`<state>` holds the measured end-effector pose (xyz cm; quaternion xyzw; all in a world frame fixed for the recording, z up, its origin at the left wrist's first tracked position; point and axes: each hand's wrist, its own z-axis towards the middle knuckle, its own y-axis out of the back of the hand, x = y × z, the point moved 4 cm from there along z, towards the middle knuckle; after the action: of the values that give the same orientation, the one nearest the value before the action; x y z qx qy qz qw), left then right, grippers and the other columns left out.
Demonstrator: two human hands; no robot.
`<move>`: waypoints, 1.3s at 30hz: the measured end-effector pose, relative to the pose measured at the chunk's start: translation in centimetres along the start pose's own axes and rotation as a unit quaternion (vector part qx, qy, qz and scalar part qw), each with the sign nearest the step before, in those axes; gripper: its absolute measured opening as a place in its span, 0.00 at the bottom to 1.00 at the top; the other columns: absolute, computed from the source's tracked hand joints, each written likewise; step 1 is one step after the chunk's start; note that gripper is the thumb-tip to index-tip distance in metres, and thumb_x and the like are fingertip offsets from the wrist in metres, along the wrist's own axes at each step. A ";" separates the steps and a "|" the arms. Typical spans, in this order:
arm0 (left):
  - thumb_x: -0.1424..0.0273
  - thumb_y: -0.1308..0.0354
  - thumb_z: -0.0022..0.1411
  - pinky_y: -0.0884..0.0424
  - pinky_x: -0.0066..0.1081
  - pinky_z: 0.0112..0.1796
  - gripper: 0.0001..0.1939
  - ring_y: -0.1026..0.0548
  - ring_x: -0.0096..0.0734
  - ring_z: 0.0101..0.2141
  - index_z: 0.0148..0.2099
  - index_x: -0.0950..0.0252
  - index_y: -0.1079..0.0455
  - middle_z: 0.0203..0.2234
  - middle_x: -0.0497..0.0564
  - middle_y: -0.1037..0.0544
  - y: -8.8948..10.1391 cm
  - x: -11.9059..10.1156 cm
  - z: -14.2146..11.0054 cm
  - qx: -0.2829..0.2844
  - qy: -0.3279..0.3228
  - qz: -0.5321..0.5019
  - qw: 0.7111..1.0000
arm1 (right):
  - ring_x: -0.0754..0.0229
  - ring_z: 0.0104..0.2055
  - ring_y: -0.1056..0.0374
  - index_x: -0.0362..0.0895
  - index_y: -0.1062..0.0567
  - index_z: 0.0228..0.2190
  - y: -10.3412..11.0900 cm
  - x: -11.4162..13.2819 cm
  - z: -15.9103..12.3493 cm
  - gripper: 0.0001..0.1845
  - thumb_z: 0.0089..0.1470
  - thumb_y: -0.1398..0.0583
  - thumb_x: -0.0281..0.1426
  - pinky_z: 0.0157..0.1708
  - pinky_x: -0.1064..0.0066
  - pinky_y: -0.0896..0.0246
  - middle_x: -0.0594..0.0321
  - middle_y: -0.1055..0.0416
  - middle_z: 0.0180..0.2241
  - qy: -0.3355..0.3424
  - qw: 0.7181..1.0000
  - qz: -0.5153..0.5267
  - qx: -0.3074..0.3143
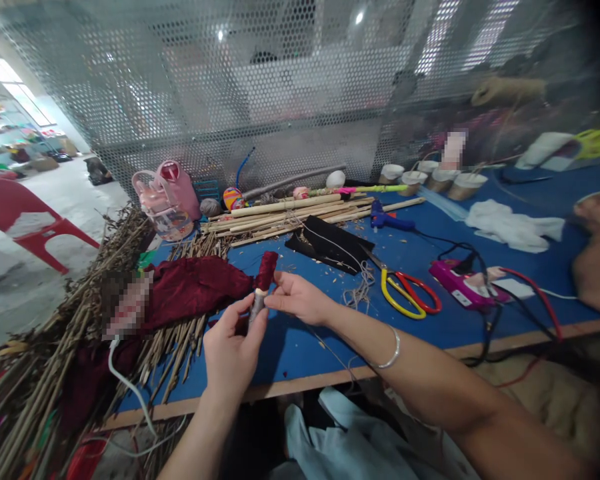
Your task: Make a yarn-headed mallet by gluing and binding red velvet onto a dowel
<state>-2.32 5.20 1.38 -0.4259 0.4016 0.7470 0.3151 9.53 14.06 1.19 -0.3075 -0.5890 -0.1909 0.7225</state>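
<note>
Upright in my left hand (233, 343) is a short stick with dark red velvety cloth (267, 267) round its top and a grey wrapping (257, 305) below. The left fingers and thumb close round the grey part. My right hand (300, 299) pinches close beside the pale band where cloth and grey part meet; whatever lies between its fingertips is hidden. A thin cord (325, 345) trails over the table beneath my right wrist. Left of the hands lies a larger piece of dark red cloth (195, 290).
Scissors (405, 293), tangled cord (360, 287), black cloth (330, 243) and a blue glue gun (390, 219) lie on the blue table. Wooden sticks (280, 220) and a pink jug (167, 200) stand behind. Dry stalks (80, 280) cover the left side. A purple box (463, 283) with cables is right.
</note>
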 end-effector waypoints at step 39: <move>0.59 0.40 0.55 0.29 0.34 0.39 0.29 0.23 0.36 0.37 0.58 0.61 0.39 0.43 0.56 0.23 -0.4 0.7 0.1 0.054 0.060 -0.008 0.997 | 0.74 0.12 0.59 0.40 0.32 0.37 -0.3 -0.9 0.1 0.24 0.45 0.35 0.44 0.13 0.76 0.67 0.78 0.46 0.13 -0.034 0.998 0.052 -0.014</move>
<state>-2.31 5.56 0.64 -0.4557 0.4566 0.6945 0.3187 9.07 13.87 0.40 -0.3539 -0.5937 -0.1509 0.7068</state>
